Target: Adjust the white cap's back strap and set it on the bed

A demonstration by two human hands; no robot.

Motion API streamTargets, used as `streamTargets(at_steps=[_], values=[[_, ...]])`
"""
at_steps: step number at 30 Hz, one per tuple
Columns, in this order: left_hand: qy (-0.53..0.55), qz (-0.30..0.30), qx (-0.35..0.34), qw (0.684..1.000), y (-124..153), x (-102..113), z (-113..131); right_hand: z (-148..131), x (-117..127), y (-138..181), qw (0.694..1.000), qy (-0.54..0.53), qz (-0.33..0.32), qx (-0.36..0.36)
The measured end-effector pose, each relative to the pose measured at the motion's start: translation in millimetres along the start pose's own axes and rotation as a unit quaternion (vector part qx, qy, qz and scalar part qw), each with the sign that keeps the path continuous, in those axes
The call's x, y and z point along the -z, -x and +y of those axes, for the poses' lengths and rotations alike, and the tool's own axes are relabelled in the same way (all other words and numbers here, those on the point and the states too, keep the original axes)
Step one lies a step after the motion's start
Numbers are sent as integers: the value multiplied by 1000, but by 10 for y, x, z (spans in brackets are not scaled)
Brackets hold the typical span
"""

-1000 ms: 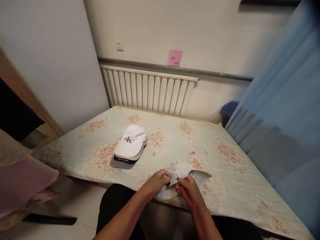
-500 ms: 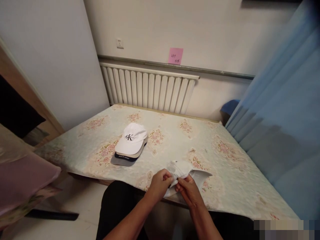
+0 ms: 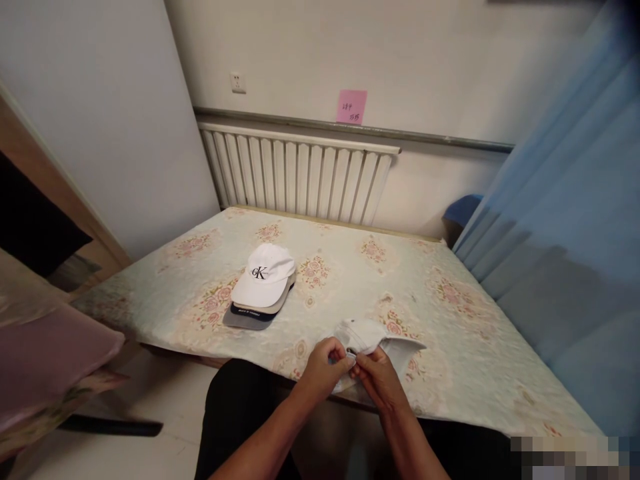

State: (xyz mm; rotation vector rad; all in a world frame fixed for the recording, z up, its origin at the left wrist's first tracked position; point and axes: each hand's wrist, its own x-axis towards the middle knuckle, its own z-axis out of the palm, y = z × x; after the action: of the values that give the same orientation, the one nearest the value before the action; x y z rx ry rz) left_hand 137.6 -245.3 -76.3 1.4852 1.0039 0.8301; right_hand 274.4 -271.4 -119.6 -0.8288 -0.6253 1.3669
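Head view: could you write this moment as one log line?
left hand: pinching pale cap | right hand: pinching same cap | cap stack: on floral cover

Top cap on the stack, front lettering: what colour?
Black lettering on the white cap; head view shows it best.

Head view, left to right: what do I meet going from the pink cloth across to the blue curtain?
Pink cloth → cap stack → left hand → right hand → blue curtain.
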Motion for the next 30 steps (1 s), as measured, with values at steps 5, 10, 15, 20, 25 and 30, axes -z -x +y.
streamTargets(at_steps=[5,10,15,20,25,30], values=[[11,4,-8,1000,-7,-9,-60,16,10,-9,1000,0,3,-1],[6,14,9,1000,-21,-15,-116,23,-5,-9,1000,9,13,-2],[5,13,12,1000,-47,-10,-189,33,-11,-4,1000,11,13,-6],[-12,19,22,1000,-68,-15,-209,73,9,-4,1000,4,7,-11],[-42,51,56,996,-67,-35,-163,121,24,-5,1000,9,-1,-14],[-27,49,88,995,-68,-43,-134,133,8,1,1000,11,-2,-15]])
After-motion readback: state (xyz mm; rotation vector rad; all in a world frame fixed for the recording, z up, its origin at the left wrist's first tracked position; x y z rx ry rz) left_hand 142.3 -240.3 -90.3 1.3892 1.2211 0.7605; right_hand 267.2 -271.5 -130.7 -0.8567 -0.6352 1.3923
